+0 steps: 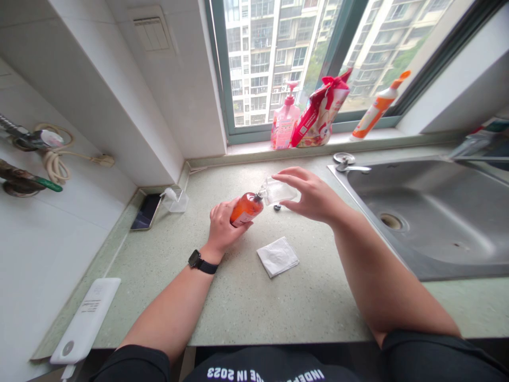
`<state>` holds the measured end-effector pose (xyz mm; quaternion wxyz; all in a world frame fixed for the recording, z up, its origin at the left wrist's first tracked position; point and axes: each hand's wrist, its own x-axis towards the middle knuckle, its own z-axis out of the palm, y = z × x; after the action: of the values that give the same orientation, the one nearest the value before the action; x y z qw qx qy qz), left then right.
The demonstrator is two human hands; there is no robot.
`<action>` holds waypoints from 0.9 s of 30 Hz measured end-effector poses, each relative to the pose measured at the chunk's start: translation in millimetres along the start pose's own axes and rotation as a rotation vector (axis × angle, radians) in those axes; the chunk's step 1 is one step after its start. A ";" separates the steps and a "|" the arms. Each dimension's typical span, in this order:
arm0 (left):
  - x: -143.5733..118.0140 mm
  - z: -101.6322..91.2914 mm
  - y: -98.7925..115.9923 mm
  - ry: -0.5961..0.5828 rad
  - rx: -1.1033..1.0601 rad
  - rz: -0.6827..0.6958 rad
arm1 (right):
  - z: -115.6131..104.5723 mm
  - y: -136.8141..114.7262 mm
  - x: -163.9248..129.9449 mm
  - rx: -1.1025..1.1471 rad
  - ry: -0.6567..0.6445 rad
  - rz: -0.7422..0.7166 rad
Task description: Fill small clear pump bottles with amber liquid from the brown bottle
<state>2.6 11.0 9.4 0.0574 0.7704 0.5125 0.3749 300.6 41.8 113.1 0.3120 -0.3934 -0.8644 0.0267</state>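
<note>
"Why tip the orange-red bottle point(245, 210) rightward?"

"Probably to line up with the clear bottle point(280, 192), mouth to mouth, above the speckled green counter point(222, 313). Touching or not, impossible to tell."

"Held how?"

"With the left hand point(226, 224) wrapped firmly round the orange-red bottle; with the right hand point(312, 193) holding the clear bottle between thumb and spread fingers, perhaps for steadiness."

"And around?"

"Note 1 folded white tissue point(277, 257) on the near side, 1 steel sink point(457, 223) to the right, and 1 pink pump bottle point(284, 124) by the far window point(262, 58)."

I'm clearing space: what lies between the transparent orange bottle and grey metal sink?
The head view shows a clear colourless bottle, small black object and the right hand.
</note>
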 end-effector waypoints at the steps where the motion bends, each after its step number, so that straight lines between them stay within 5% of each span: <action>1: -0.1 0.2 -0.2 0.001 -0.001 0.002 | -0.2 -0.7 0.3 0.002 0.002 -0.002; 27: 0.0 0.3 -0.9 0.000 -0.012 0.003 | -1.4 -4.7 0.6 -0.031 -0.006 0.012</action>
<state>2.1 11.6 8.7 0.0613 0.7709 0.5090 0.3780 298.0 38.6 115.9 0.3032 -0.4032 -0.8633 0.0160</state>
